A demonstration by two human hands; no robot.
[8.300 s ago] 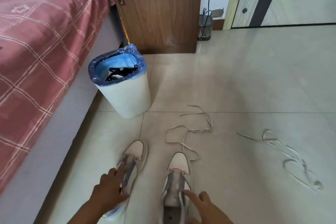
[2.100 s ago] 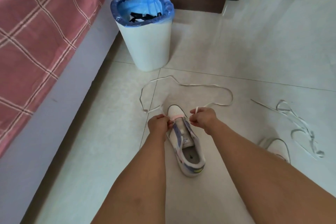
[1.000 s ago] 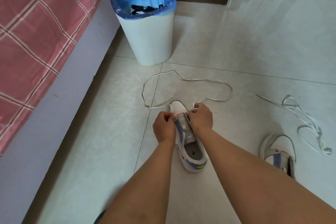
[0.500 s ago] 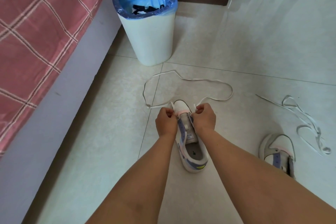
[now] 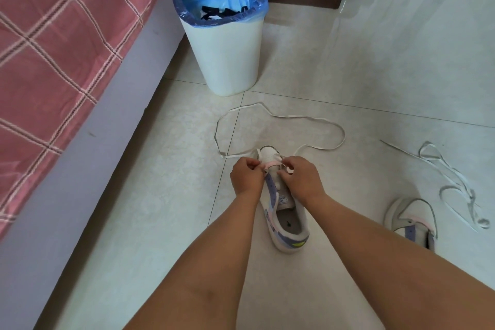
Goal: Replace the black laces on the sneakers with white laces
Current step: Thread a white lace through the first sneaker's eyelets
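A single wide-angle view from the person's head looks forward and steeply down at the tiled floor, close enough that both forearms fill the lower frame. The sneaker sits near the centre, the bin beyond it toward the top, and the bed along the left edge. Straight lines bow toward the edges.

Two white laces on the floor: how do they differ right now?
The near lace is pinched at both ends by the left hand and right hand at the toe of the middle sneaker; the far lace lies untouched on the floor beside the other sneaker. The near lace spreads in one wide open loop; the far lace lies bunched in several small loops. Both are white and flat.
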